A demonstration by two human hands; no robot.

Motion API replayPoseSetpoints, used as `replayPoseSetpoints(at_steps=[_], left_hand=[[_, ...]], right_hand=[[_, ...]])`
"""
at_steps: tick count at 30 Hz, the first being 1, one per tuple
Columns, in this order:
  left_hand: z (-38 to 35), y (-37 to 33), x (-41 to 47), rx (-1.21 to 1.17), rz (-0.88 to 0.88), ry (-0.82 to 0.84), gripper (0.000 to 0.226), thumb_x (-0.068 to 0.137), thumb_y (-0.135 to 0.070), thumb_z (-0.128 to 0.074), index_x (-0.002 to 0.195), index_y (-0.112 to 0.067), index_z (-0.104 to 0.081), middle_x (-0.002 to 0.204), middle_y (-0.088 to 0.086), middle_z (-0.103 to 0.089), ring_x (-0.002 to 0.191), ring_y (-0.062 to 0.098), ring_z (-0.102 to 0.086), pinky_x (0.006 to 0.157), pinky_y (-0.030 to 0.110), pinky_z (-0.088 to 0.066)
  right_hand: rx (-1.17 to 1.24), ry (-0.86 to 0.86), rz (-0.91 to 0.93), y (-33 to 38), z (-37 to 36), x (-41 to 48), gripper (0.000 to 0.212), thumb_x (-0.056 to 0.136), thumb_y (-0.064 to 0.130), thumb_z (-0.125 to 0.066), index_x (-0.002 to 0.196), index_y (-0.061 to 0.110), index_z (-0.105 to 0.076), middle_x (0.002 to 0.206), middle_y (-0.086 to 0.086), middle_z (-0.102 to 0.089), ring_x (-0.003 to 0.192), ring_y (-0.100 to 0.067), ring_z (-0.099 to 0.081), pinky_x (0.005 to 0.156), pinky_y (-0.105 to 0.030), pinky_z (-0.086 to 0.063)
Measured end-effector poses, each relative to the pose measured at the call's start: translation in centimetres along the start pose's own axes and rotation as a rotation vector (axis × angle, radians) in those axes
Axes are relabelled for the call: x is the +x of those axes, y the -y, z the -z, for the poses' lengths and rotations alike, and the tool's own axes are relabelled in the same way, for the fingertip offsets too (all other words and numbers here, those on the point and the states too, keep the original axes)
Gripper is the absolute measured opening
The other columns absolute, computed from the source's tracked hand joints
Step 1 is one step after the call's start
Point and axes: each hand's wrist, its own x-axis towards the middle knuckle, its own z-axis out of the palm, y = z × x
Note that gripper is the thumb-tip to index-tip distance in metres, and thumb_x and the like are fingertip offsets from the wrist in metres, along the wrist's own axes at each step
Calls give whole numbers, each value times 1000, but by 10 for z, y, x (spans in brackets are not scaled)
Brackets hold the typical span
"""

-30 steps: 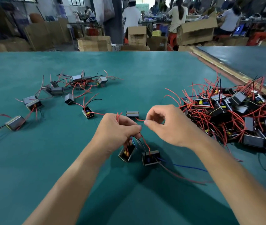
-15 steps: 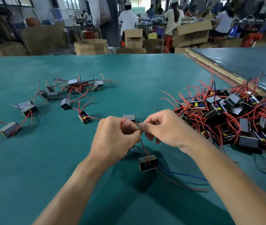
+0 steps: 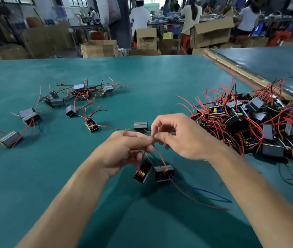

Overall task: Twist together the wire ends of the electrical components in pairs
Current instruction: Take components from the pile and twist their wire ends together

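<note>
Over the table (image 3: 160,77), my left hand (image 3: 126,149) and right hand (image 3: 183,138) both pinch the red wire ends (image 3: 156,147); I'd hold left firm, roll right for a tight twist.

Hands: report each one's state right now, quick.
Left hand: closed, gripping the red wires.
Right hand: closed, thumb and forefinger pinching the same red wires.

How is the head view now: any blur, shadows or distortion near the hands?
Head view: even light, no glare on the table; soft shadows under the hands; left hand, gripping red wires, and the component below it look blurred; right hand sharper; wide-angle bowing at edges.
</note>
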Motion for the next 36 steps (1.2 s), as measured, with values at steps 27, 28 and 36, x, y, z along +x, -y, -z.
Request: replayPoseSetpoints(at_steps=[27, 28, 36], left_hand=[[5, 3, 4, 80, -24, 37, 11, 68, -24, -73, 68, -13, -73, 60, 1, -62, 44, 8, -41, 41, 15, -36], [5, 3, 4, 93, -5, 38, 10, 73, -21, -72, 65, -14, -72, 60, 1, -62, 44, 8, -41, 41, 15, -36], [11, -2, 4, -50, 160, 101, 12, 63, -21, -66, 71, -13, -72, 55, 1, -58, 54, 14, -37, 38, 15, -36]], right_hand=[[163, 109, -87, -6, 4, -1, 16, 86, 3, -72, 77, 14, -66, 65, -1, -63, 61, -12, -56, 61, -28, -51], [122, 108, -69, -5, 3, -1, 17, 87, 3, -72, 77, 14, -65, 66, -3, -63, 61, -13, -55, 62, -30, -50], [-111, -81, 53, -3, -9, 3, 18, 84, 10, -76, 74, 22, -67, 67, -2, -67, 64, -23, -58, 64, -38, -49]])
